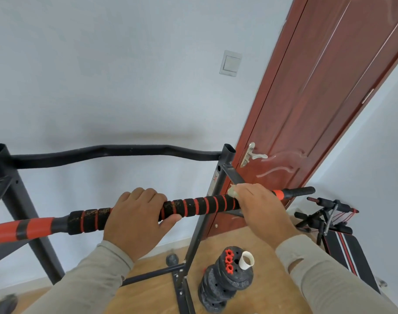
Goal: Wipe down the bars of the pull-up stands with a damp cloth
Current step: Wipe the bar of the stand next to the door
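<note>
**While both hands are on the near bar, wiping is mid-way at best**

While the left hand (138, 219) is wrapping the foam-padded near bar (200, 206) with fingers curled over the top and thumb underneath, the right hand (259, 207) is pressing a small pale cloth (233, 191) onto the same bar further right, just where the black-and-red ringed padding is ending. Fingers of the right hand are curling over the cloth and bar together; most of the cloth is hiding under the palm, only a bunched corner is showing at the far-left edge of the hand.

Progress, judging only by how things lie: the cloth is sitting toward the right part of the bar, so 1 stretch is being worked now. Left padded section is looking speckled and worn, but dirt or wear, cannot tell. No wet sheen is showing anywhere, so which parts are done is unclear.

Probably left: the far curved black bar (116, 152) against the wall, the right end grip (300, 191), and the upright posts (216, 191).

On the floor near right, stacked weight plates (225, 282) are standing beside the stand's base.
</note>
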`<state>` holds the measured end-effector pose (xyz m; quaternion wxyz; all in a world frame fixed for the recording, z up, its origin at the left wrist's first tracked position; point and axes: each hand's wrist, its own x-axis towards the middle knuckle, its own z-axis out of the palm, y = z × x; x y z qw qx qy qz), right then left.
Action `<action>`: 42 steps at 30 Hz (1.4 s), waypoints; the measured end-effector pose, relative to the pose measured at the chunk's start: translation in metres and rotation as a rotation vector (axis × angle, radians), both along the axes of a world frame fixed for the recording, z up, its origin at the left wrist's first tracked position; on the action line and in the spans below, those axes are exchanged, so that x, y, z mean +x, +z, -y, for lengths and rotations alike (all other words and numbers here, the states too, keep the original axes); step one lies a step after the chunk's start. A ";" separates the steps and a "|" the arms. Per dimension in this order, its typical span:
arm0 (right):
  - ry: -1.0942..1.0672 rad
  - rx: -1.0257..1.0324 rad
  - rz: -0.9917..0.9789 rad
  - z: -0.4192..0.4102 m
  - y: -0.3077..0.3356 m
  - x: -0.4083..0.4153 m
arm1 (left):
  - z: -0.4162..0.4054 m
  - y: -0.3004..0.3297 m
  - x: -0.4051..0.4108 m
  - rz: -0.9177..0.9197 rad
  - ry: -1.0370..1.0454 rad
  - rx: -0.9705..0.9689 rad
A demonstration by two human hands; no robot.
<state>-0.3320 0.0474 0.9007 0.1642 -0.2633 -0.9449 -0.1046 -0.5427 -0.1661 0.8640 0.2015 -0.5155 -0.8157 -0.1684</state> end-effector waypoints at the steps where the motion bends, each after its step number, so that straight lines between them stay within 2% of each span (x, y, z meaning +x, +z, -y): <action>1: -0.043 0.009 0.011 -0.001 0.002 0.004 | 0.000 0.000 0.000 -0.001 -0.003 0.000; 5: -0.094 -0.096 -0.009 0.045 0.001 -0.035 | 0.000 0.002 -0.001 -0.009 -0.010 0.011; 9: 0.185 -0.128 -0.228 0.102 -0.035 -0.071 | 0.000 0.003 0.000 -0.027 -0.013 -0.002; 11: 0.251 -0.068 -0.225 0.096 -0.040 -0.070 | 0.000 0.004 -0.001 -0.027 -0.014 -0.012; 13: 0.285 -0.036 -0.137 0.078 -0.031 -0.060 | 0.000 0.004 -0.001 -0.020 -0.016 -0.002; 17: 0.068 0.014 0.054 0.021 -0.008 -0.020 | 0.000 0.001 0.000 -0.012 -0.009 0.008; 21: -0.171 0.006 0.061 -0.007 0.006 0.012 | 0.000 0.001 -0.001 -0.014 -0.005 0.006; 24: -0.209 -0.063 0.004 0.014 0.001 -0.012 | 0.000 0.001 0.000 -0.016 0.001 0.004; 26: -0.145 -0.127 -0.066 0.046 -0.005 -0.041 | -0.001 0.001 0.000 -0.016 0.005 0.005; 29: 0.100 -0.171 -0.201 0.097 -0.022 -0.071 | -0.001 0.002 0.000 -0.026 -0.006 0.009; 31: 0.225 -0.137 -0.245 0.105 -0.032 -0.072 | 0.000 0.002 -0.001 -0.030 -0.013 0.008; 33: 0.275 -0.047 -0.182 0.085 -0.032 -0.063 | 0.000 0.002 -0.001 -0.025 -0.012 0.008; 35: 0.197 -0.018 -0.038 0.054 -0.023 -0.049 | 0.000 0.002 -0.001 -0.016 -0.007 0.008; 37: 0.009 -0.027 0.070 0.027 -0.007 -0.032 | 0.000 0.002 0.000 -0.011 -0.003 0.006; 39: -0.122 -0.044 0.117 0.004 0.004 -0.013 | 0.000 0.002 0.000 -0.005 0.002 -0.007; 42: -0.175 -0.066 0.071 0.003 0.010 -0.006 | 0.000 0.002 -0.001 -0.009 0.005 -0.020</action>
